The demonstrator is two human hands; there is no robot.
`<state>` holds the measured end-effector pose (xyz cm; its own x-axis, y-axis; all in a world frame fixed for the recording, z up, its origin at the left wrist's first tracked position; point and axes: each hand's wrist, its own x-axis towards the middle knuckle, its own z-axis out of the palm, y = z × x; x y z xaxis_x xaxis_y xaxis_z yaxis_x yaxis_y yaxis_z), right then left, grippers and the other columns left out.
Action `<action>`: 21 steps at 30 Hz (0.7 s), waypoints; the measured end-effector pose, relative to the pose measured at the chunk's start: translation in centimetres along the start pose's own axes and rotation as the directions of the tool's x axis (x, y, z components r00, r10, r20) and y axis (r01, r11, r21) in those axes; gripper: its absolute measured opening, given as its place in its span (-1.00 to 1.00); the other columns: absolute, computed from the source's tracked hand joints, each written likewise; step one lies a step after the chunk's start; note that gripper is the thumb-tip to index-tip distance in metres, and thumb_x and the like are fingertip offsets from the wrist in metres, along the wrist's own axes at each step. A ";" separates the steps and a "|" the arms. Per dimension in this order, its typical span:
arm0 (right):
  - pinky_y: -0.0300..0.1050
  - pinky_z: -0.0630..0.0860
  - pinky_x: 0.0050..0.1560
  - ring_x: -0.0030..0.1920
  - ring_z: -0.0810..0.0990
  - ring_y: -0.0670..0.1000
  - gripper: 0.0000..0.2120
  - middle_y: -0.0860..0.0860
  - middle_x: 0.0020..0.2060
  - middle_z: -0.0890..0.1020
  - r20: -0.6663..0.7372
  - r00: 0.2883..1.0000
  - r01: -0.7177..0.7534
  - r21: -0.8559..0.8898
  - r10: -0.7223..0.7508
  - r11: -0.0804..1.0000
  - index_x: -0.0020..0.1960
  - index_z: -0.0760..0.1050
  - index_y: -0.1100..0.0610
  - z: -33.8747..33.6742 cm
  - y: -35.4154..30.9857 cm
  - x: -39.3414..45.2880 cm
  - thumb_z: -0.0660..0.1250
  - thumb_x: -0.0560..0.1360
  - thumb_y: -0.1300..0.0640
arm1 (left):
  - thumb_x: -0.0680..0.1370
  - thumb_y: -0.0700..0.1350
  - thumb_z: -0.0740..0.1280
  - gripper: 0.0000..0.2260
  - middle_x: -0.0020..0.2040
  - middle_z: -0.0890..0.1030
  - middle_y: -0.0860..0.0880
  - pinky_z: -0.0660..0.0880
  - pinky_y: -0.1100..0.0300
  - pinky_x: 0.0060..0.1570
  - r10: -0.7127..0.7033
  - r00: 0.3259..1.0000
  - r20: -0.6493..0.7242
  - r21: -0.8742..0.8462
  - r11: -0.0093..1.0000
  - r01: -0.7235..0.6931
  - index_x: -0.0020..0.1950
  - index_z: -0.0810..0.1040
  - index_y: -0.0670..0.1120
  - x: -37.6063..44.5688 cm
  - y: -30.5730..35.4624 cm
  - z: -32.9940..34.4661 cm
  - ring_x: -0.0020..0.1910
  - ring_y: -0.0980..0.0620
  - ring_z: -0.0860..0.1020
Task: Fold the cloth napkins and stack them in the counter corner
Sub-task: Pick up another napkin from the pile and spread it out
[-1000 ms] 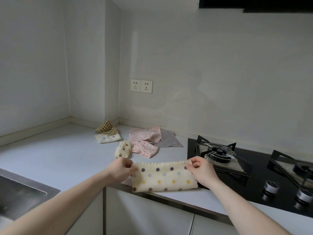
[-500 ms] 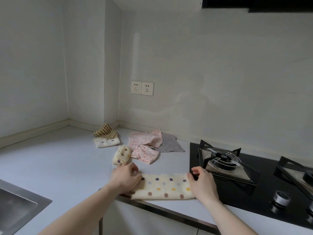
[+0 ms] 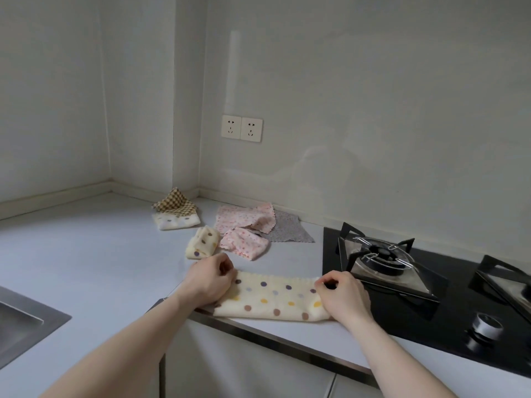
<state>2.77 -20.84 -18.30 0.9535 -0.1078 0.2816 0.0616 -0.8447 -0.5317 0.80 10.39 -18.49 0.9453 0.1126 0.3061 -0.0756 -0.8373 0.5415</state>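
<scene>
Head view: the dotted napkin (image 3: 275,297) lies folded into a long strip at the counter (image 3: 86,254) front edge. Left hand (image 3: 211,280) pinches its left end, right hand (image 3: 344,294) pinches its right end, just beside the stove (image 3: 402,308). Folded stack (image 3: 175,214) sits in the corner.

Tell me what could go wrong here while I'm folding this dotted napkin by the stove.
1. The dotted napkin lies at the counter's front edge, so it could slip off if either hand lets go.
2. Your right hand pinches its end right beside the gas hob; cloth could drag onto the burner.
3. The checked napkin sits loosely on the corner stack and may slump when more is added.
</scene>
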 end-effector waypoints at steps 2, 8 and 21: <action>-0.01 0.57 0.06 0.00 0.59 -0.04 -0.93 -0.26 -0.13 0.57 -0.012 1.000 -0.013 0.080 0.014 0.997 -0.11 0.56 -0.19 -0.3 0.1 -0.3 0.35 0.53 -0.14 | 0.57 0.07 0.34 -0.90 -0.13 0.63 0.14 0.50 0.13 -0.09 -0.002 1.000 -0.004 -0.018 1.000 0.002 -0.05 0.54 0.06 -0.2 -0.1 0.1 -0.10 0.05 0.58; -0.02 0.59 -0.02 -0.07 0.59 -0.12 -0.92 -0.25 -0.18 0.62 -0.026 0.999 -0.026 0.195 0.031 0.981 -0.14 0.58 -0.17 -0.6 0.3 -0.6 0.40 0.53 -0.10 | 0.53 0.15 0.37 -0.85 -0.14 0.62 0.16 0.41 0.19 -0.19 -0.010 1.000 0.007 -0.052 0.999 0.011 -0.05 0.58 0.10 -0.5 0.0 0.0 -0.11 0.11 0.56; -0.01 0.39 0.30 0.27 0.52 0.08 -0.62 -0.07 0.21 0.56 0.091 0.995 -0.028 -0.087 0.036 0.996 0.26 0.56 -0.22 -0.3 -0.5 0.1 0.29 0.47 -0.24 | 0.50 0.10 0.40 -0.88 -0.15 0.62 0.18 0.49 0.17 -0.09 -0.032 0.999 -0.013 -0.011 0.999 0.032 -0.09 0.63 0.09 -0.5 0.3 0.1 -0.07 0.07 0.57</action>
<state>2.71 -20.59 -17.77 0.9779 -0.0900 0.1885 0.0089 -0.8837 -0.4681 0.30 10.02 -18.62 0.9432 0.1462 0.2984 -0.0488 -0.8274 0.5595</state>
